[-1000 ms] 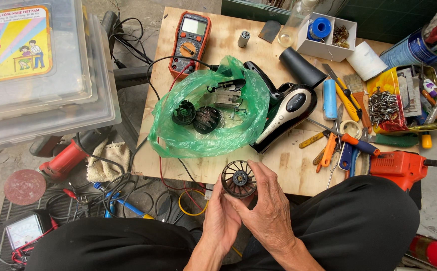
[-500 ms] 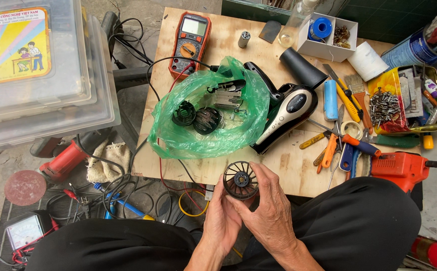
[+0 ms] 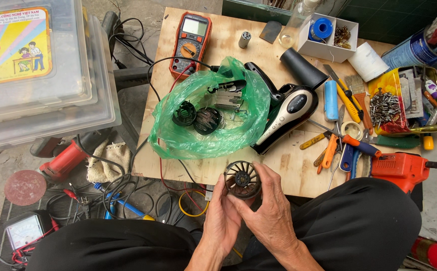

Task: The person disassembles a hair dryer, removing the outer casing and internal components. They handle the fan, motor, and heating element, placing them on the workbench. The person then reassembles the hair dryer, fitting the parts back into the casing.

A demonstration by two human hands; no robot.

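We hold a round black fan wheel (image 3: 242, 179) with radial blades and a central hub, face up, just beyond the wooden board's near edge.

The fan wheel (image 3: 242, 179) sits before the board's (image 3: 288, 165) near edge, with the bag (image 3: 203, 115) behind it.
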